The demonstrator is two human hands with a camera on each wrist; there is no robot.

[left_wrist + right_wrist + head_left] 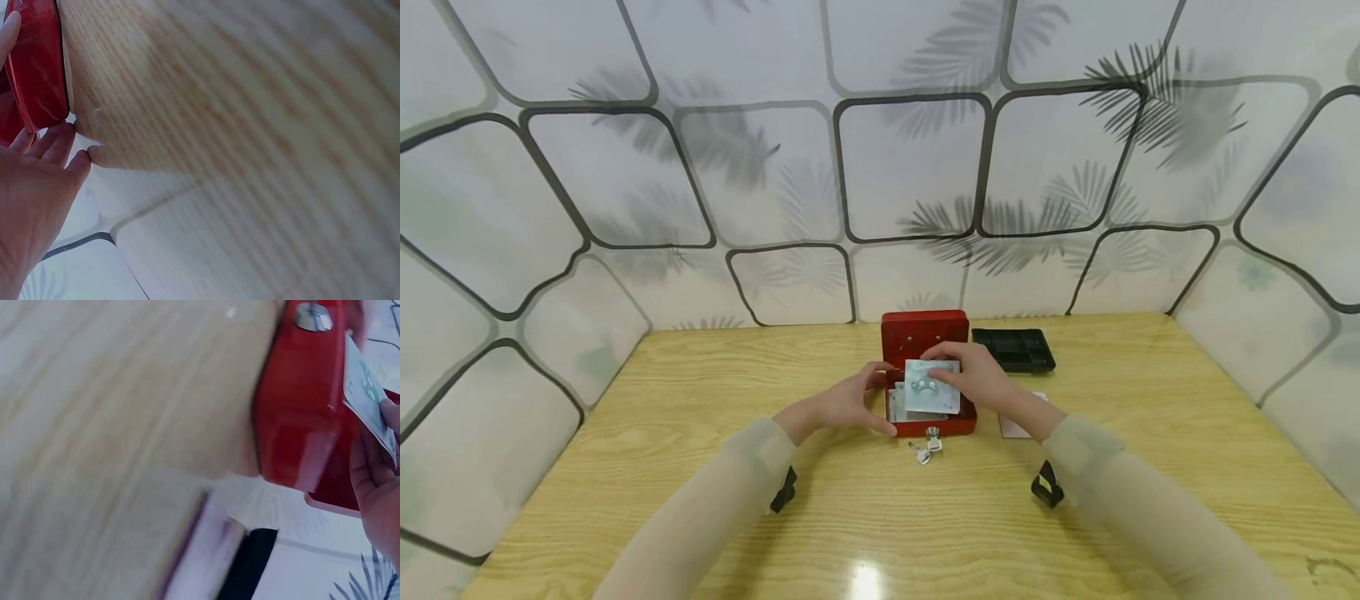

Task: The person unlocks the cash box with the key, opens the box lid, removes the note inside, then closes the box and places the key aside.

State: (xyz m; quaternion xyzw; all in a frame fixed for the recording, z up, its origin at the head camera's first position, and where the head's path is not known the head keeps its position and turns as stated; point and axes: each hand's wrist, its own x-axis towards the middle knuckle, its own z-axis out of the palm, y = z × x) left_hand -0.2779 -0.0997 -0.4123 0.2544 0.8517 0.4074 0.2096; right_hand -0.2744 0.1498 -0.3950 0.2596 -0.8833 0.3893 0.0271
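A red metal cash box (917,429) stands on the table with its lid (925,322) raised at the back. My left hand (846,400) holds the box's left side, thumb at the front corner and fingers towards the rear; the left wrist view shows these fingers (59,144) against the red wall. Over the box, my right hand (981,377) pinches a pale blue printed card (931,402), which looks folded or layered in the right wrist view. More pale papers (895,404) lie inside the box, partly hidden by that card.
Keys (922,455) hang at the lock (312,317) on the box's front. Behind and right is a black compartment tray (1013,346). A pinkish flat item (1013,429) lies right of the box, partly under my right forearm. A patterned curtain (910,167) borders the table's back.
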